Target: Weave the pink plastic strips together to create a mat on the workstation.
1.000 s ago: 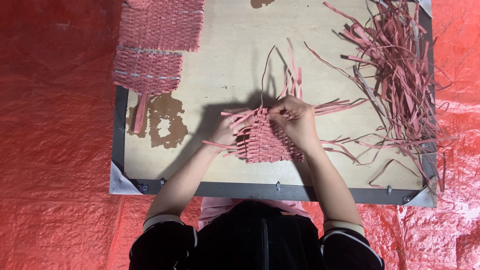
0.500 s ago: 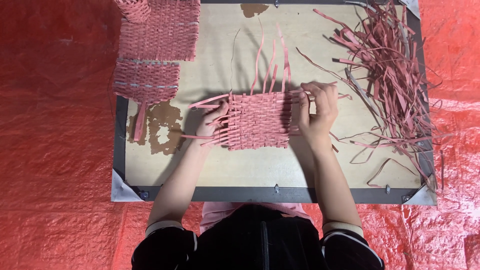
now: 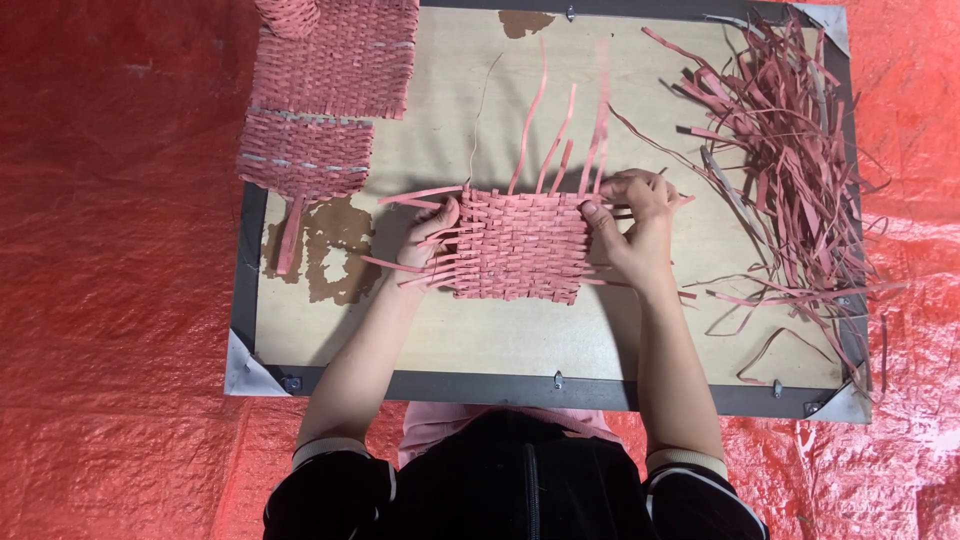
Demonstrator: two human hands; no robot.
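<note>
A small woven mat of pink strips (image 3: 520, 245) lies flat on a pale wooden board (image 3: 520, 340). Loose strip ends stick out from its top and both sides. My left hand (image 3: 425, 235) presses on the mat's left edge, thumb over the weave. My right hand (image 3: 632, 222) pinches strip ends at the mat's upper right corner.
A heap of loose pink strips (image 3: 790, 150) covers the board's right side. Two finished woven pieces (image 3: 335, 60) (image 3: 305, 155) lie at the upper left, overhanging the board. The board has a dark frame (image 3: 560, 388) and rests on a red tarp (image 3: 110, 270).
The mat was bunched up between both hands a second ago; now it lies spread flat. My hands have moved apart to its left and right edges.
</note>
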